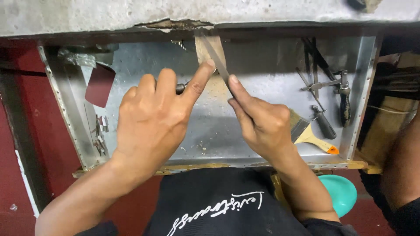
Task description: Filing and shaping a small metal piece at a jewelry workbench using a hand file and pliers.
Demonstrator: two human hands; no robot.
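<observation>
My right hand [262,120] grips a flat metal file [215,59] that slants up and left across a small wooden block [211,50]. The block stands against the far concrete edge, inside a shallow metal tray [258,65]. My left hand [153,118] holds the block from the left, index finger stretched onto its side next to the file. A dark metal piece [180,88] shows between the left fingers.
In the tray's right part lie a paintbrush [311,135] with a wooden handle, a screwdriver [324,124], pliers [341,94] and thin rods. A dark red sheet [99,85] and small metal bits lie at the left. A teal bowl [339,194] sits below the tray. Another person's arm [400,175] is at the right edge.
</observation>
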